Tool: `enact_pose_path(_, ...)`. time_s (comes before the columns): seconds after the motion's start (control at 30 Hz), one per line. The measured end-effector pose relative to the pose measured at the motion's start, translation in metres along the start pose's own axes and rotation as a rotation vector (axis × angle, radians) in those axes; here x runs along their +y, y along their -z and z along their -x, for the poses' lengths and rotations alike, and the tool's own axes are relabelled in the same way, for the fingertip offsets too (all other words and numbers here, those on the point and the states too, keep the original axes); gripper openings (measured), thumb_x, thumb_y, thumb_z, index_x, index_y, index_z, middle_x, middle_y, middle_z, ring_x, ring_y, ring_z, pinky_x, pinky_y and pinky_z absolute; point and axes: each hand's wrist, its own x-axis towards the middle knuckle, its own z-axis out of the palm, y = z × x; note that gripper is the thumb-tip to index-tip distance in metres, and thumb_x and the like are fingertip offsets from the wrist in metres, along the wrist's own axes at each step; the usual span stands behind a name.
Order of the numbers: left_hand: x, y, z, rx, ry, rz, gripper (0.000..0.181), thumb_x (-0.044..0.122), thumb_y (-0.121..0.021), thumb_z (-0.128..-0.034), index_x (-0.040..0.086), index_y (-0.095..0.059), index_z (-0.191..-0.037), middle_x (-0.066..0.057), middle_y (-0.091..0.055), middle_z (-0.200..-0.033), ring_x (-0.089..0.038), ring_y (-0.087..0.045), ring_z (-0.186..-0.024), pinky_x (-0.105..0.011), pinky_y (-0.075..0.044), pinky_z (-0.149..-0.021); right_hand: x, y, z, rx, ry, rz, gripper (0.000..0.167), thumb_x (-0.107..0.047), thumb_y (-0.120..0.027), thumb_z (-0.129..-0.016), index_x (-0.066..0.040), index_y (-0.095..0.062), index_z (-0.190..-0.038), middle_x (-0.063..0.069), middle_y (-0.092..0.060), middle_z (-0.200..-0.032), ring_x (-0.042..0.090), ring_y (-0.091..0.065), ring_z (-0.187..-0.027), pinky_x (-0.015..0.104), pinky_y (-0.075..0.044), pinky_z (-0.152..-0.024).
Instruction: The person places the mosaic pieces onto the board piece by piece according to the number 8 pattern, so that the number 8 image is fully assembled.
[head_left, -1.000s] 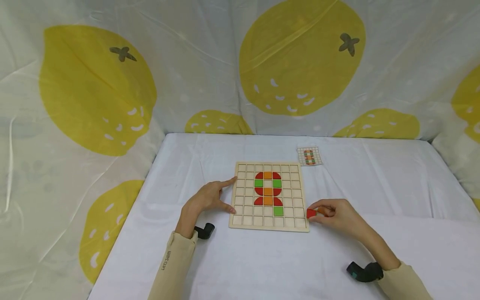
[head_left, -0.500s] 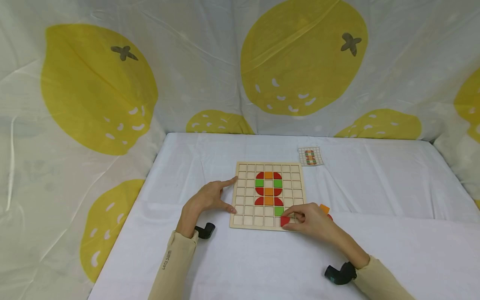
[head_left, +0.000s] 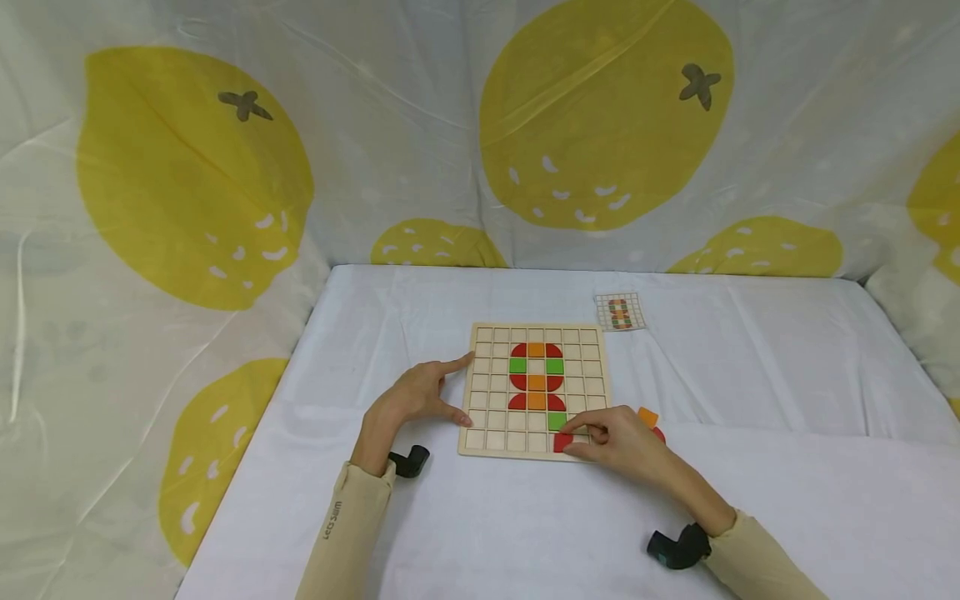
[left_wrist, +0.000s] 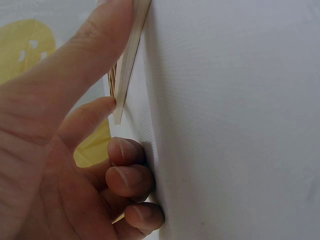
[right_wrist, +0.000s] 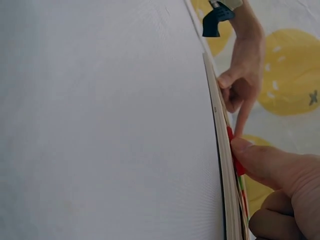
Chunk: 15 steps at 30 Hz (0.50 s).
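A square wooden grid board [head_left: 495, 433] lies on the white cloth, with red, orange and green tiles forming a figure in its cells. My right hand [head_left: 618, 442] pinches a red tile [head_left: 561, 443] between thumb and forefinger at a bottom-row cell, just below a green tile [head_left: 557, 421]. In the right wrist view the thumb presses on the red tile [right_wrist: 240, 167]; whether it lies flat in its cell is hard to tell. My left hand [head_left: 416, 393] touches the board's left edge with thumb and index finger spread, its other fingers curled by the cloth.
Just beyond my right hand lie an orange tile [head_left: 648, 417] and a partly hidden red piece [head_left: 659, 435]. A small pattern card [head_left: 620, 312] sits behind the board's right back corner. Lemon-printed cloth [head_left: 420, 167] hangs around the table.
My right hand has moved left from beside the board onto its bottom row with the red tile, uncovering the orange tile. In the last half second the tile shifted slightly left. My left hand stays put.
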Motion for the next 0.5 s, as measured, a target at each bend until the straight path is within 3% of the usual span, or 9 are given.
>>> enact_pose_path(0.33, -0.0012, -0.0016, -0.0003, 0.005, -0.008, 0.013, 0.114, 0.041, -0.098, -0.0641, 0.031, -0.038, -0.161, -0.005, -0.049, -0.084, -0.017, -0.044, -0.078, -0.03, -0.036, -0.067, -0.0004, -0.0073, -0.0035, 0.028, 0.053, -0.014, 0.016, -0.026, -0.086, -0.086, -0.02, -0.082, -0.1, -0.013, -0.025, -0.062, -0.002, -0.025, -0.058, 0.018, -0.024, -0.056)
enact_pose_path(0.5, -0.0007, -0.0017, -0.0002, 0.006, -0.009, 0.009, 0.114, 0.042, -0.098, -0.0637, 0.031, -0.038, -0.16, -0.004, -0.05, -0.084, -0.017, -0.045, -0.078, -0.03, -0.036, -0.067, -0.0018, -0.0062, -0.0027, 0.029, 0.042, -0.017, 0.017, -0.025, -0.086, -0.085, -0.02, -0.082, -0.101, -0.013, -0.025, -0.061, -0.002, -0.024, -0.057, 0.018, -0.023, -0.055)
